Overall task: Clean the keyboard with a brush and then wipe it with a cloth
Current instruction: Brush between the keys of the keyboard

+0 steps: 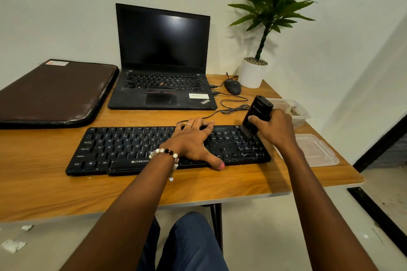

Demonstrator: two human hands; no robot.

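Our right grip is wrapped tight around the black brush, its bristles on the keyboard just below. Our left grip lies spread flat on the keys beside it.

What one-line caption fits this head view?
Right hand works a black brush over the numpad end of the keyboard while the left hand steadies it.

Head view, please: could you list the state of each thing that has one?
Laptop: lid open, screen dark.
Keyboard: flat on table, left hand resting on it.
Brush: gripped in right hand, bristles on the right-end keys.
Clear container: open.
Container lid: off, lying flat on table.
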